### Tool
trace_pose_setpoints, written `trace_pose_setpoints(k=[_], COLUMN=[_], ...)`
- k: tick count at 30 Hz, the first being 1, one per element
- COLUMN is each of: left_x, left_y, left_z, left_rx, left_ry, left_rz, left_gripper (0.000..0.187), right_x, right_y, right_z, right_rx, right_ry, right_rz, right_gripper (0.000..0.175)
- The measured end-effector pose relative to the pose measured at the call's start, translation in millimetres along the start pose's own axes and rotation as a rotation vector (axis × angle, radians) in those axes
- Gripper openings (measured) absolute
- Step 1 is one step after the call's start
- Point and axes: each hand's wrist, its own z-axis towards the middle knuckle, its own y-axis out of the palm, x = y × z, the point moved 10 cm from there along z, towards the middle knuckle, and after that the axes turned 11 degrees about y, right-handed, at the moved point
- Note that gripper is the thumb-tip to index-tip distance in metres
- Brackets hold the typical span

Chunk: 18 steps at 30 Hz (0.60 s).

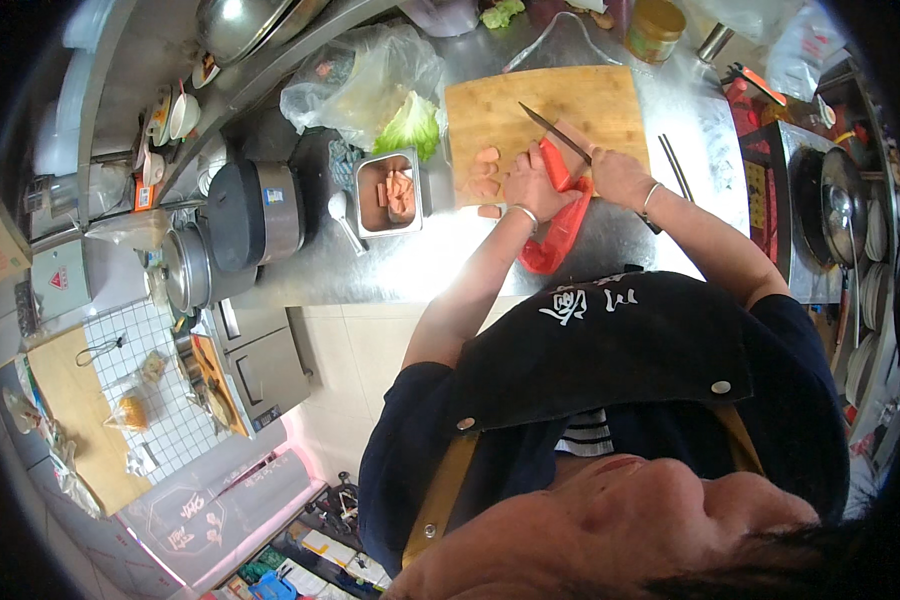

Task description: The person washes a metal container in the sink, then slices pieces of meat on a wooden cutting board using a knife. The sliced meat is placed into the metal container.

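My right hand (624,177) grips a kitchen knife (546,126), its dark blade slanting across a block of pink processed meat (572,144). Red plastic wrapping (559,238) is partly peeled from the meat and trails over the board's near edge. With spread fingers, my left hand (529,184) presses on the wrapped end of the block. Both hands are over a wooden cutting board (487,97). Several pink cut pieces (484,186) lie left of my left hand. In a steel container (367,223) beside the board are more cut pieces (400,196).
Left of the board are a white spoon (343,217), a lettuce leaf (411,127), a clear plastic bag (367,82) and a dark lidded cooker (247,214). Chopsticks (675,166) lie to its right. A jar (655,30) stands behind; a wok (841,202) sits far right.
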Motion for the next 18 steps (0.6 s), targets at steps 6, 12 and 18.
trace_pose_setpoints(k=[6, 12, 18], left_x=[6, 1, -22], left_y=[8, 10, -10], left_z=[-4, -11, -64], left_rx=[-0.012, -0.046, 0.018], left_ry=[-0.021, -0.006, -0.09], left_rz=[0.057, 0.039, -0.006], left_gripper=[0.115, 0.121, 0.121], right_x=[10, 23, 24], right_y=[17, 15, -4], right_z=[-3, 6, -6], right_rx=[0.047, -0.023, -0.049], right_ry=[0.062, 0.071, -0.169], right_rz=[0.103, 0.211, 0.423], right_gripper=[0.035, 0.034, 0.03])
